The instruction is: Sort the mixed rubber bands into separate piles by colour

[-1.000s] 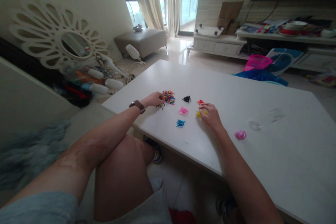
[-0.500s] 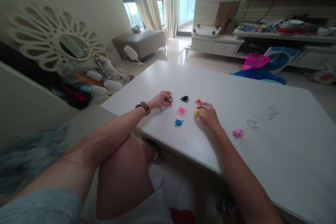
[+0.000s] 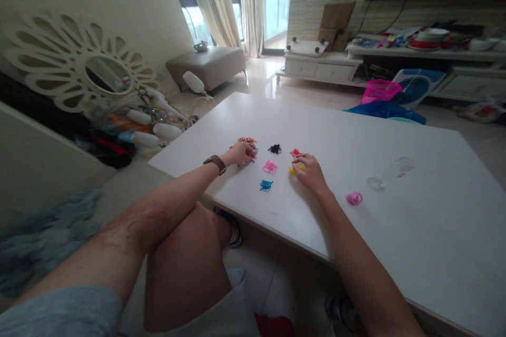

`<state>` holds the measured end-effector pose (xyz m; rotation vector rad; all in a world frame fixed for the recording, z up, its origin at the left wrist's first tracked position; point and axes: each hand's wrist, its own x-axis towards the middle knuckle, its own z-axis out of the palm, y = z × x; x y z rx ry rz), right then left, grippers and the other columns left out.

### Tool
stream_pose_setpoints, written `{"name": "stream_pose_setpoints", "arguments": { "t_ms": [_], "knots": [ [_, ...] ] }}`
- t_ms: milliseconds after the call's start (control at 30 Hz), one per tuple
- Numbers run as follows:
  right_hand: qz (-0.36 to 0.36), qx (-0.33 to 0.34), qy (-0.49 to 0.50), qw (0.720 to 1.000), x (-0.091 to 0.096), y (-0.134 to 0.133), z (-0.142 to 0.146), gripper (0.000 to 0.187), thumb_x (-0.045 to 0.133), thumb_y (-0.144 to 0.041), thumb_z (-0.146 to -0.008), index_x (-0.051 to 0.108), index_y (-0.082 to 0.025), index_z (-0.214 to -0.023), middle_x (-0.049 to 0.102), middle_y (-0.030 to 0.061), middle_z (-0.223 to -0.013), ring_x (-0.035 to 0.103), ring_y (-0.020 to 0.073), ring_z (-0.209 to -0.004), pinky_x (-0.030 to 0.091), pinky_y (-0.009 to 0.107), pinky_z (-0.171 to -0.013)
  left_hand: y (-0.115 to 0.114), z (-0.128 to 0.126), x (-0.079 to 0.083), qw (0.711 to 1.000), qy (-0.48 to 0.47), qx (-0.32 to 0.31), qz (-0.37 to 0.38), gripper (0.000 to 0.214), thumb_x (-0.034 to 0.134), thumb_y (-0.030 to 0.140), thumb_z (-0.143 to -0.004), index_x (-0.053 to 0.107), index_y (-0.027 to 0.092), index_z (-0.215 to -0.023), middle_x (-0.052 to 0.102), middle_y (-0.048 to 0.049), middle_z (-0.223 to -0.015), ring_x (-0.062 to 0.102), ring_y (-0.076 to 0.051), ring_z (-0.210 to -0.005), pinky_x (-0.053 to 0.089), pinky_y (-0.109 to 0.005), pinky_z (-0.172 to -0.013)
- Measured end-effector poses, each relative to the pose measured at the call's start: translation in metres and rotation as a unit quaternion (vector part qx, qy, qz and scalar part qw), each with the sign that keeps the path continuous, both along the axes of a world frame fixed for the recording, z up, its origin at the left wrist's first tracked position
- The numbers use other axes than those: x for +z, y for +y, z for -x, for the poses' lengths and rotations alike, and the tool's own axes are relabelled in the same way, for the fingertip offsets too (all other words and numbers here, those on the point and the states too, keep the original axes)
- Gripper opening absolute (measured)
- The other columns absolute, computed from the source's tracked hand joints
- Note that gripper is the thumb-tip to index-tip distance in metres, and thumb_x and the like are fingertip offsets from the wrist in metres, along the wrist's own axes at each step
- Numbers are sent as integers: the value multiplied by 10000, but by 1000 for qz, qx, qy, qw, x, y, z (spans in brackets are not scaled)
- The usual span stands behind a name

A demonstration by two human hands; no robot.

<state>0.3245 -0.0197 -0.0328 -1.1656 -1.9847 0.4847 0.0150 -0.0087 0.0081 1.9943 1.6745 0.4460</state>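
Note:
My left hand (image 3: 240,154), a watch on its wrist, is closed in a pinch beside a mixed-colour pile of small elastic bands (image 3: 248,141). A small dark and pink bit shows at its fingertips, likely a band. My right hand (image 3: 310,169) rests with curved fingers apart over a yellow heap of bands (image 3: 297,169), partly covering it. Red bands (image 3: 294,152) lie just beyond those fingertips. Between the hands sit separate little heaps: black bands (image 3: 274,148), pink bands (image 3: 270,167) and blue bands (image 3: 266,185).
The white table (image 3: 348,137) carries a pink-purple bundle (image 3: 354,198) right of my right forearm. Farther right, a clear container (image 3: 404,166) lies near a clear round piece (image 3: 375,183). A pink basket (image 3: 379,91) stands beyond the far edge.
The view has shifted slightly, moving everything a little left. My left fingertips still pinch by the mixed pile, and a dark bit now shows under them. My right hand stays over the yellow bands.

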Motion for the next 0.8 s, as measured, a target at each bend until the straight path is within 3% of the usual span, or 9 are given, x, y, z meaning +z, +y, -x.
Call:
{"name": "stream_pose_setpoints", "arguments": {
  "t_ms": [367, 800],
  "knots": [
    [-2, 8, -4, 1000, -4, 3, -1, 162, 585, -269, -847, 737, -213, -845, 692, 102, -1087, 606, 278, -1083, 458, 476, -1032, -3, -5, -1, 998, 61, 9, 10, 57, 705, 210, -685, 729, 160, -673, 703, -52, -696, 605, -187, -671, 446, -279, -648],
    [-11, 17, -5, 1000, -6, 2, -1, 182, 573, -286, -853, 739, -213, -850, 696, 110, -1078, 615, 291, -1075, 475, 491, -1013, -3, -6, 6, 999, 11, -32, 12, 164, 702, 213, -689, 711, 139, -834, 680, -22, -693, 591, -147, -639, 423, -240, -600]
  ]
}}
